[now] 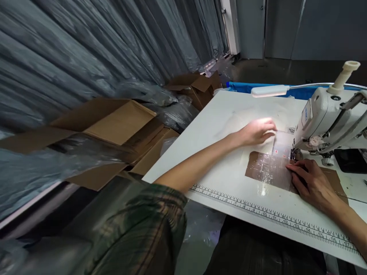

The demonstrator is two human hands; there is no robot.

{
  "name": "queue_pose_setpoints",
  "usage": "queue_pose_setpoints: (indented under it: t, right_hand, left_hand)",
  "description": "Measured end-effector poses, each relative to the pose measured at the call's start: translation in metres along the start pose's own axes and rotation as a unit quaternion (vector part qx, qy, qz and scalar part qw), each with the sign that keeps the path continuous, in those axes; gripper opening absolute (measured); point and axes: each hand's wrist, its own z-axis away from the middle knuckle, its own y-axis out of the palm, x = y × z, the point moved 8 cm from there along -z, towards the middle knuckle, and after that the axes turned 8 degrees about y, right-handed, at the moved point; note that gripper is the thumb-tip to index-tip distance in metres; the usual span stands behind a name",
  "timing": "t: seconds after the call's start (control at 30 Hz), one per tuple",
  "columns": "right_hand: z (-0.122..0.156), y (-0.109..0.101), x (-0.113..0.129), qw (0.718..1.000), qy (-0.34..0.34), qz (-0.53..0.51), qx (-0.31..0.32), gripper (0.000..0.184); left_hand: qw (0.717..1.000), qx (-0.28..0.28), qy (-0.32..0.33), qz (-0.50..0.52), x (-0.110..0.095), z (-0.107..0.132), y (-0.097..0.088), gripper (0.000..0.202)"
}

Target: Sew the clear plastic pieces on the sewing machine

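Observation:
A clear plastic piece with small red marks lies on the white sewing table, its near part over a brown strip. My left hand is closed at the far left edge of the plastic, thumb and fingers curled together there. My right hand rests on the brown strip, its thumb and forefinger closed at the plastic's right edge, just in front of the needle area. The white sewing machine stands at the right, its presser foot beside the plastic. Glare hides some of the plastic's outline.
A printed ruler runs along the near edge of the table. A lit lamp on a bendable neck hangs over the work. Open cardboard boxes with plastic wrapping stand at the left, before a grey curtain. A dark pad lies under the machine arm.

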Motion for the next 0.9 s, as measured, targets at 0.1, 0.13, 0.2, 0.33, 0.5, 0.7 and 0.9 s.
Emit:
queue_pose_setpoints:
  t: [0.1,0.13,0.2,0.33,0.5,0.7,0.9]
  right_hand:
    - [0.0,0.001,0.0,1.0,0.011,0.006,0.011,0.033]
    - [0.0,0.001,-0.001,1.0,0.016,0.008,0.018,0.033]
    - [0.0,0.003,-0.003,0.999,0.029,0.011,0.031,0.033]
    - [0.0,0.004,-0.01,0.998,0.05,0.006,0.049,0.034]
    - [-0.001,0.001,-0.02,0.993,0.079,-0.055,0.071,0.038]
    - [-0.003,-0.005,-0.012,0.994,0.036,-0.067,0.072,0.035]
    - [-0.001,0.001,-0.007,0.998,0.003,-0.041,0.055,0.035]
  left_hand:
    - [0.985,0.03,0.087,0.146,-0.057,0.029,0.017,0.018]
    - [0.974,0.035,0.113,0.195,-0.074,0.038,0.022,0.015]
    - [0.961,0.028,0.147,0.234,-0.097,0.053,0.028,0.014]
    - [0.969,0.014,0.149,0.198,-0.107,0.064,0.035,0.012]
    - [0.974,-0.009,0.151,0.169,-0.108,0.062,0.03,0.019]
    - [0.975,-0.077,0.118,0.174,-0.11,0.06,0.025,0.02]
    - [0.983,-0.049,0.176,0.03,-0.125,0.059,0.035,0.02]
